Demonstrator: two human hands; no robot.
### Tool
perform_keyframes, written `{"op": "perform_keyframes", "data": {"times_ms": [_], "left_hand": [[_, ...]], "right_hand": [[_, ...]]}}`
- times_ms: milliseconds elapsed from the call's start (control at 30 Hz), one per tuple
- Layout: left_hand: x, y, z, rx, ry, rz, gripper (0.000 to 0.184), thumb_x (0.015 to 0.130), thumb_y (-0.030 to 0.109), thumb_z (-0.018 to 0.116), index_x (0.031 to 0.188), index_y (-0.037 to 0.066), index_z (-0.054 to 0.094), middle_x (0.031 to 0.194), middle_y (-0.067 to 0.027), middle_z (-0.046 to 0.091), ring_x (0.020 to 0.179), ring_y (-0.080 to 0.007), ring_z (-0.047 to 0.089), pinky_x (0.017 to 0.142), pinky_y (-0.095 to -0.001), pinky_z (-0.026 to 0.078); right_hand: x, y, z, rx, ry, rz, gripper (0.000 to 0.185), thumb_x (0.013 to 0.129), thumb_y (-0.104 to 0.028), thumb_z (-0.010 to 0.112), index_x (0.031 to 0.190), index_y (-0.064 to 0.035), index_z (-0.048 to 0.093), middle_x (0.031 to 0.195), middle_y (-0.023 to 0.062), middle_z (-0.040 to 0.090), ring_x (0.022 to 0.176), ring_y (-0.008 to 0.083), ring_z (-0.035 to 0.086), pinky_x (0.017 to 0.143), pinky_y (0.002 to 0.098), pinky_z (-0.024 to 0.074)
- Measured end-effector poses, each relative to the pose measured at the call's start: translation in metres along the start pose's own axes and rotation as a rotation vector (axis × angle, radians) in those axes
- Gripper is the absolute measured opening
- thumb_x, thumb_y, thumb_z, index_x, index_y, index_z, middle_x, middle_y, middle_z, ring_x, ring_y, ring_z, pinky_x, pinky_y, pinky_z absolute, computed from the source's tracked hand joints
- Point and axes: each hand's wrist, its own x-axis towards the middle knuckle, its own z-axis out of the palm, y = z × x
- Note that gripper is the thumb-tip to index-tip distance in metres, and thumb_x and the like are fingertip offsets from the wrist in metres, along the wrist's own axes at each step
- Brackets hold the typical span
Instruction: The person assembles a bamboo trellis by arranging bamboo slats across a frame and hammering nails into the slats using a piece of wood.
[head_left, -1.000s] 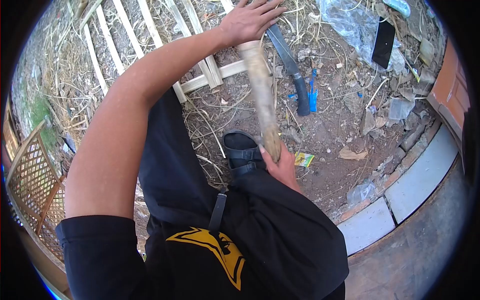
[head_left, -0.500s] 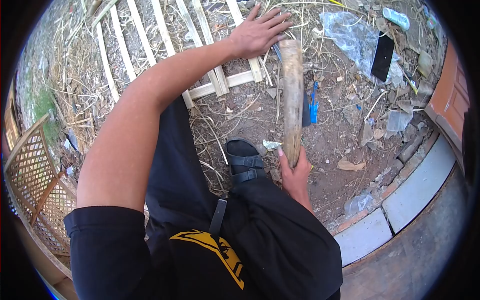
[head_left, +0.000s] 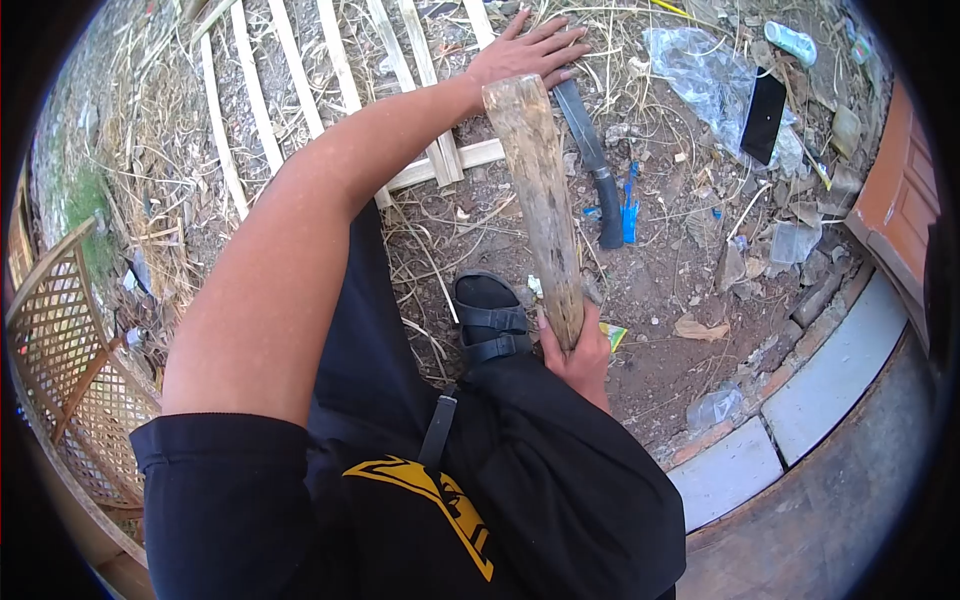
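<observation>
My right hand (head_left: 580,355) grips the narrow lower end of a thick wooden stick (head_left: 540,190). The stick's broad upper end overlaps the base of my left hand in view; whether they touch, I cannot tell. With fingers spread, my left hand (head_left: 525,52) lies palm down over the end of a pale wooden slat (head_left: 479,22). Just below its fingers is a machete (head_left: 582,128) with a dark blade and black handle, its tip close to or under that hand. Beside the handle lies a bright blue scrap (head_left: 630,208).
More pale slats joined by a crosspiece (head_left: 480,155) lie at upper left. A phone (head_left: 764,116) rests on clear plastic (head_left: 690,70) at upper right. A lattice panel (head_left: 75,370) stands left; tiles (head_left: 725,475) edge the right. My sandalled foot (head_left: 492,315) is below the stick.
My right hand has swung the stick's upper end to the left and shifted slightly left itself, uncovering the machete. My left hand stays nearly in place.
</observation>
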Motion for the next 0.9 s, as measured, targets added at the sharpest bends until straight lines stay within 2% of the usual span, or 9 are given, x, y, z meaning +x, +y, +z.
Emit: {"op": "perform_keyframes", "data": {"times_ms": [100, 167, 400, 533, 667, 733, 800, 867, 900], "left_hand": [[0.005, -0.004, 0.003, -0.225, -0.046, 0.006, 0.056, 0.108, 0.048, 0.023, 0.159, 0.026, 0.028, 0.167, 0.0005, 0.024, 0.156, -0.0228, 0.014, 0.126, -0.0557, 0.004], [0.002, -0.007, -0.007, -0.228, -0.034, 0.006, 0.056, 0.109, 0.048, 0.021, 0.159, 0.026, 0.027, 0.167, 0.0001, 0.024, 0.156, -0.0226, 0.013, 0.126, -0.0557, 0.004], [0.0, -0.009, 0.007, -0.283, 0.052, 0.033, 0.055, 0.109, 0.047, 0.026, 0.159, 0.025, 0.029, 0.166, -0.0011, 0.027, 0.155, -0.0232, 0.017, 0.127, -0.0562, 0.006], [-0.001, -0.007, -0.002, -0.312, -0.005, 0.014, 0.054, 0.109, 0.045, 0.029, 0.158, 0.023, 0.031, 0.166, -0.002, 0.028, 0.155, -0.0237, 0.018, 0.126, -0.0567, 0.007], [-0.005, -0.003, 0.009, -0.288, 0.036, 0.046, 0.057, 0.108, 0.048, 0.03, 0.158, 0.021, 0.031, 0.167, -0.0024, 0.025, 0.156, -0.0249, 0.017, 0.127, -0.0543, 0.007], [-0.002, -0.01, -0.003, -0.136, -0.016, 0.067, 0.058, 0.108, 0.05, 0.029, 0.158, 0.021, 0.032, 0.167, -0.002, 0.025, 0.156, -0.0239, 0.015, 0.127, -0.0524, 0.008], [0.003, -0.007, 0.019, -1.33, 0.177, 0.105, 0.056, 0.108, 0.048, 0.03, 0.158, 0.023, 0.033, 0.166, 0.0004, 0.026, 0.156, -0.0227, 0.017, 0.127, -0.0529, 0.01], [0.0, -0.006, 0.014, -0.17, 0.006, 0.025, 0.053, 0.108, 0.047, 0.032, 0.157, 0.026, 0.033, 0.166, 0.0028, 0.027, 0.155, -0.022, 0.02, 0.126, -0.0546, 0.011], [-0.001, -0.006, 0.014, -0.138, 0.058, 0.027, 0.052, 0.108, 0.045, 0.032, 0.157, 0.028, 0.034, 0.166, 0.0035, 0.028, 0.155, -0.0221, 0.02, 0.126, -0.0558, 0.011]], "right_hand": [[0.006, 0.02, -0.002, -0.01, -0.027, -0.057, 0.041, 0.089, -0.026, 0.075, 0.112, 0.0015, 0.056, 0.083, 0.027, 0.067, 0.072, 0.0475, 0.067, 0.06, 0.0507, 0.0527], [0.007, 0.027, -0.004, -0.174, -0.194, 0.16, 0.038, 0.089, -0.024, 0.075, 0.11, 0.0015, 0.056, 0.084, 0.0277, 0.067, 0.071, 0.0483, 0.067, 0.06, 0.0515, 0.052], [0.005, 0.0, -0.009, 0.037, 0.029, -0.053, 0.036, 0.089, -0.023, 0.074, 0.109, 0.0008, 0.056, 0.079, 0.0273, 0.066, 0.069, 0.0493, 0.066, 0.06, 0.0528, 0.0509], [0.0, 0.021, 0.0, -0.052, -0.026, -0.042, 0.036, 0.089, -0.023, 0.075, 0.109, 0.0004, 0.056, 0.077, 0.0256, 0.066, 0.07, 0.0472, 0.067, 0.059, 0.0506, 0.0518], [0.008, -0.001, -0.016, -0.121, -0.126, 0.207, 0.037, 0.088, -0.023, 0.077, 0.11, 0.0005, 0.057, 0.077, 0.0232, 0.067, 0.071, 0.0428, 0.07, 0.059, 0.0455, 0.0536], [0.017, -0.017, -0.025, 0.009, -0.007, 0.065, 0.037, 0.088, -0.022, 0.078, 0.109, 0.001, 0.058, 0.079, 0.0225, 0.067, 0.07, 0.0416, 0.07, 0.059, 0.0445, 0.0538], [0.025, -0.027, -0.032, 0.0, 0.03, -0.049, 0.037, 0.087, -0.02, 0.079, 0.108, 0.0017, 0.058, 0.081, 0.0218, 0.068, 0.069, 0.0398, 0.07, 0.059, 0.0429, 0.0541], [0.027, -0.032, -0.034, -0.001, 0.1, -0.24, 0.037, 0.085, -0.019, 0.079, 0.107, 0.0017, 0.058, 0.08, 0.022, 0.068, 0.068, 0.0387, 0.07, 0.058, 0.0419, 0.0546], [0.026, -0.024, -0.03, -0.002, 0.095, -0.243, 0.037, 0.085, -0.019, 0.079, 0.107, 0.0017, 0.058, 0.08, 0.022, 0.068, 0.068, 0.0387, 0.07, 0.058, 0.0419, 0.0546]]}}
